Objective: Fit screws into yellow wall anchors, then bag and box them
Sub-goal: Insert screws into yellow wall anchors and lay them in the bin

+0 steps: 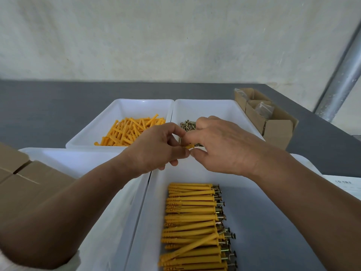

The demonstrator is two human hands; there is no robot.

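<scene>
Boxes: closed cardboard boxes (23, 182) sit at your far left, against the near-left tray (78, 159).
Counter: the grey counter (39, 106) carries four white trays, two far and two near.
Loose anchors: a pile of yellow loose anchors (129, 132) lies in the far-left tray (125, 106).
Left hand: your left hand (156, 149) has its fingers curled round one anchor (189, 146), pinching it. Only the yellow tip shows.
Anchor: it is held in the air between your two hands, over the near edge of the screw tray (214, 108).
Right hand: your right hand (220, 147) meets the anchor's tip with fingers bent and thumb just below it. You cannot tell what those fingers hold, or whether they are closed.
Screws: the screws (188, 125) lie in a heap in the screw tray, partly behind your right hand.
Fitted anchors: rows of fitted anchors (191, 222), screw heads pointing right, lie in the near-right tray (273, 222).
Open box: an open box (273, 122) with clear bags (263, 109) inside stands just right of the screw tray.
</scene>
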